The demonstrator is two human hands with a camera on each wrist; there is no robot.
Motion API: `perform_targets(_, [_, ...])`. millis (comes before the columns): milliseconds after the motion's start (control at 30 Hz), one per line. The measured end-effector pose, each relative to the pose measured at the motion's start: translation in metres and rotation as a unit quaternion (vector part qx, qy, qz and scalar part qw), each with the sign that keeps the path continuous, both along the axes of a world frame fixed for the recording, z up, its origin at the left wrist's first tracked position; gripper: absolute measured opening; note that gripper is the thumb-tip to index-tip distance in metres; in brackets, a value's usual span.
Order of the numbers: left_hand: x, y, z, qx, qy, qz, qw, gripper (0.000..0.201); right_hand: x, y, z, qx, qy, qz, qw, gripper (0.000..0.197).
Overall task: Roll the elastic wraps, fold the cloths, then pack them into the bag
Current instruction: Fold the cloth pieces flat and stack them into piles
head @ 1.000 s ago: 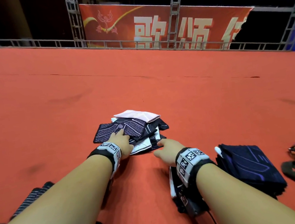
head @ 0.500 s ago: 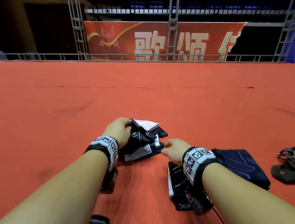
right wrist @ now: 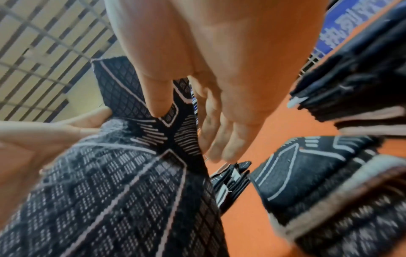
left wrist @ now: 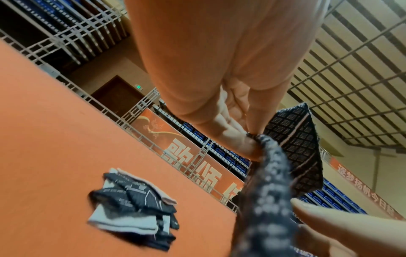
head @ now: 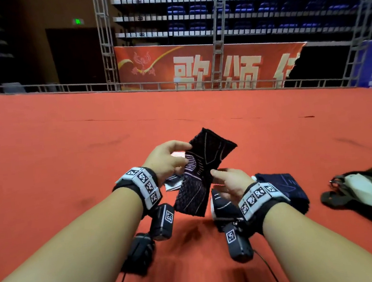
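head view: both forearms reach out over the orange carpet [head: 64, 143]. left hand [head: 166, 159] is raised off the floor, thumb and fingers pinching one long edge of a black patterned cloth [head: 202, 169] near its middle. the cloth stands almost on end, tilted, top corner away from the body, lower end hanging between the wrists. right hand [head: 227, 180] is at the opposite edge, thumb tip on the fabric; the other fingers are hidden here. behind the left hand a bit of the pile of cloths [head: 172, 184] shows on the carpet. just beside the right wrist lies a folded dark stack [head: 285, 185], and another dark folded piece [head: 221, 206] sits under that wrist. far right, the bag [head: 369, 191], dark with a pale panel, lies well apart from the hands.

left wrist view: left hand [left wrist: 230, 111] has fingertips closed together on the cloth [left wrist: 303, 147], fabric bunched at the pinch. pile of cloths [left wrist: 131, 208] rests on the carpet below, not touched. right hand's fingers [left wrist: 334, 220] come in from the lower right, straight.

right wrist view: right hand [right wrist: 219, 87] spread, thumb pressed on the cloth [right wrist: 131, 191], four fingers straight and apart behind it, not curled round. folded pieces lie on the carpet to the right.
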State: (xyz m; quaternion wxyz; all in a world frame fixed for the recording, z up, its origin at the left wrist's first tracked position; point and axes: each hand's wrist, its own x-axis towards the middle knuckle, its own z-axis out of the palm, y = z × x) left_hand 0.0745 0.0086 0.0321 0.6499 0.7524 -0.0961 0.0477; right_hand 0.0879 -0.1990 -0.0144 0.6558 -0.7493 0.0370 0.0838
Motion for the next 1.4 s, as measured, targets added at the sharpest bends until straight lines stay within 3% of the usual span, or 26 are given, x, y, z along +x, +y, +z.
perform_targets(100, [-0.024,-0.01,-0.017,-0.049,0.027,-0.004,0.998,0.038,-0.026,-0.005,-0.013,0.082,0.033,0.013,0.996,0.004])
perform_targets(367, [-0.057,-0.009,-0.064,-0.04,0.124,-0.001,0.991,0.037,-0.058,-0.022,-0.045,0.034,0.053,0.011,0.998,0.008])
perform_targets(433, [-0.061,-0.008,-0.08,0.037,0.188,-0.006,0.981,0.044,-0.062,-0.028,-0.062,-0.05,0.07,0.011,0.996,0.015])
perform_targets(467, [-0.063,-0.006,-0.09,0.12,0.208,-0.012,0.971,0.049,-0.064,-0.031,-0.071,-0.105,0.072,0.008,0.992,0.017])
perform_targets(533, [-0.065,-0.005,-0.105,0.318,0.202,-0.038,0.926,0.051,-0.07,-0.038,-0.085,-0.205,0.053,0.015,0.977,0.015])
perform_targets(600, [-0.069,-0.008,-0.111,0.459,0.167,-0.042,0.872,0.044,-0.073,-0.043,-0.094,-0.251,0.033,0.054,0.966,0.018])
perform_targets(667, [-0.07,-0.012,-0.114,0.528,0.148,-0.054,0.835,0.047,-0.074,-0.044,-0.095,-0.259,0.017,0.095,0.961,0.03])
perform_targets(733, [-0.071,-0.015,-0.116,0.546,0.152,-0.065,0.821,0.048,-0.075,-0.044,-0.097,-0.302,0.005,0.141,0.943,0.044])
perform_targets(800, [-0.07,-0.014,-0.119,0.546,0.157,-0.075,0.819,0.047,-0.076,-0.043,-0.099,-0.342,0.007,0.19,0.92,0.052])
perform_targets(900, [-0.066,-0.008,-0.124,0.527,0.166,-0.079,0.829,0.04,-0.072,-0.043,-0.108,-0.341,0.01,0.199,0.919,0.054])
perform_targets(1100, [-0.064,-0.004,-0.131,0.475,0.166,-0.045,0.863,0.024,-0.064,-0.048,-0.116,-0.317,-0.013,0.188,0.93,0.033])
perform_targets(1300, [-0.062,-0.004,-0.13,0.464,0.176,-0.051,0.867,0.008,-0.064,-0.048,-0.125,-0.301,-0.051,0.168,0.937,0.013])
perform_targets(1400, [-0.062,0.0,-0.132,0.435,0.184,-0.052,0.88,0.017,-0.064,-0.052,-0.123,-0.312,-0.045,0.16,0.935,0.011])
